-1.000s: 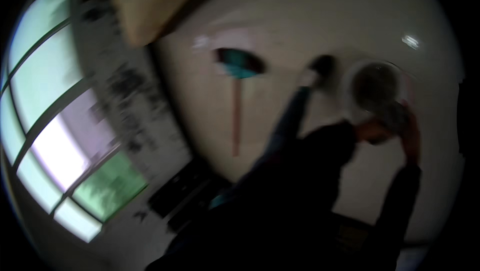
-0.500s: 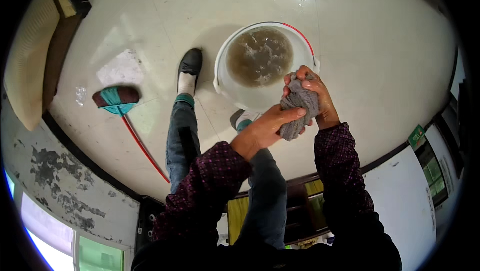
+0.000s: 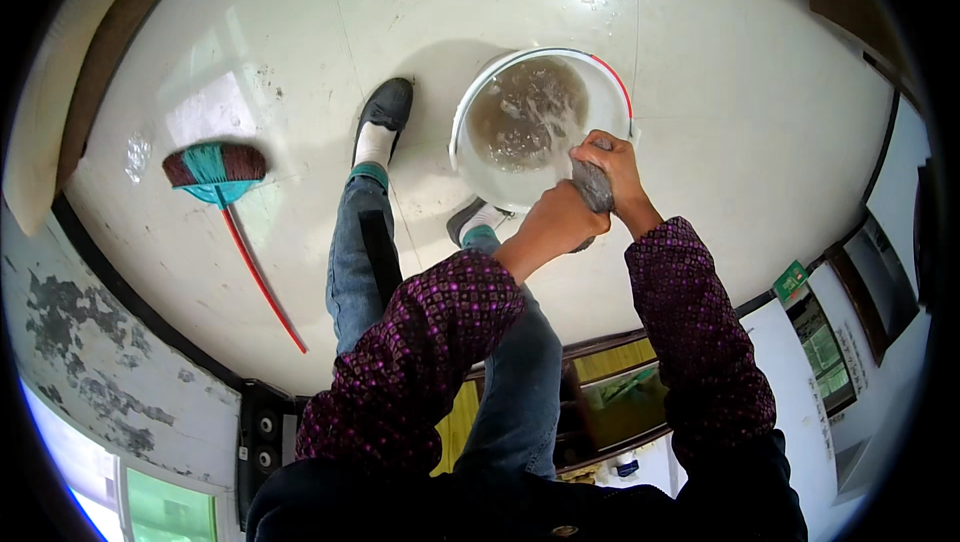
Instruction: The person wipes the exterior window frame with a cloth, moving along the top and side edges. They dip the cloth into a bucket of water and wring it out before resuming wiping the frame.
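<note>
A wet grey cloth (image 3: 592, 185) is twisted tight between my two fists, over the near right side of a white bucket (image 3: 478, 178). My left hand (image 3: 556, 222) is wrapped round its lower end. Higher up, my right hand (image 3: 617, 170) grips the other end, close to the bucket's rim. Water streams from the cloth into the murky brown water (image 3: 525, 117) below, which looks stirred and foamy. The bucket's wire handle, with a red grip (image 3: 614, 85), lies along the far right rim. Most of the cloth is hidden by my fingers.
A broom (image 3: 215, 170) with a red handle lies on the pale tiled floor at the left. My dark shoe (image 3: 388, 107) stands left of the bucket, the other just in front of it. Behind me is a cabinet (image 3: 625, 407); a peeling wall (image 3: 75, 337) runs along the left.
The cloth, a thick bunched roll before, is now wrung narrower, and water pours from it. My left hand has turned over, its back now upward. The whole view has shifted slightly.
</note>
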`<state>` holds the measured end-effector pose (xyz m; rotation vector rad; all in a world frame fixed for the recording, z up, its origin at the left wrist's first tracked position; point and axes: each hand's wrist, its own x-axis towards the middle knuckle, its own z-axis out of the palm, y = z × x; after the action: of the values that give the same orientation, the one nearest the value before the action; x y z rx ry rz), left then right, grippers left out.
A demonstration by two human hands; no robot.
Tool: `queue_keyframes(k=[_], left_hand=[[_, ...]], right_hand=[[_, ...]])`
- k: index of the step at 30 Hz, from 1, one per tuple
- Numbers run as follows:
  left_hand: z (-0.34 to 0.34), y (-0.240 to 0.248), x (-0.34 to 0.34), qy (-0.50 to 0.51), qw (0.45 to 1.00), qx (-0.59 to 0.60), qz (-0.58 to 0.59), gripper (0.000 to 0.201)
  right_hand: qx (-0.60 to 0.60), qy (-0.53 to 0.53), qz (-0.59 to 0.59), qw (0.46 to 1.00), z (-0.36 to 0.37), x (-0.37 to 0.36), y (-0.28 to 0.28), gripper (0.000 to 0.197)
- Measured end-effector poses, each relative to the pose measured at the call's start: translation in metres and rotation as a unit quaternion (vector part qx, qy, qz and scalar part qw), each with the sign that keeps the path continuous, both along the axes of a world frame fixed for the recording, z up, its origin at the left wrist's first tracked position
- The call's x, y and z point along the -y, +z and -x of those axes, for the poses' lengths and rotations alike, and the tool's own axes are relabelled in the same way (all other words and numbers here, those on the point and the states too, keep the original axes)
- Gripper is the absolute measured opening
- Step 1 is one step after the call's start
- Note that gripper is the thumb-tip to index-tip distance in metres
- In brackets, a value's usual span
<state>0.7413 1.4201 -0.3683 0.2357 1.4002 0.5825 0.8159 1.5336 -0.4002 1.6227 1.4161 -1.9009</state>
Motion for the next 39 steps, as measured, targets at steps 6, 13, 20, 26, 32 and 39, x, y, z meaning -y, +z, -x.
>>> queue_keyframes(k=[6,13,20,26,32,39], left_hand=[[-0.006,0.013,0.006,-0.016,0.996,-0.084,-0.019,0.045],[-0.019,0.06,0.046,-0.005,0.982,-0.168,-0.087,0.076],[0.017,0.153,0.123,0.149,0.923,-0.258,-0.244,0.046],[0.076,0.288,0.236,0.517,0.75,0.141,-0.387,0.042],[0.172,0.421,0.405,0.442,0.794,-0.193,-0.369,0.032],[0.204,0.535,0.594,0.144,0.656,-0.698,-0.25,0.021]], right_hand=[[0.063,0.092,-0.133,0.985,-0.009,0.004,0.005,0.017],[-0.002,0.071,-0.203,0.977,-0.007,0.031,0.074,0.042],[-0.161,-0.01,0.196,0.967,0.004,0.066,0.227,0.045],[-0.356,0.082,0.182,0.913,0.044,0.128,0.334,0.046],[-0.315,0.294,0.05,0.901,0.171,0.271,0.422,0.054],[-0.473,0.524,0.074,0.705,0.31,0.502,0.543,0.057]])
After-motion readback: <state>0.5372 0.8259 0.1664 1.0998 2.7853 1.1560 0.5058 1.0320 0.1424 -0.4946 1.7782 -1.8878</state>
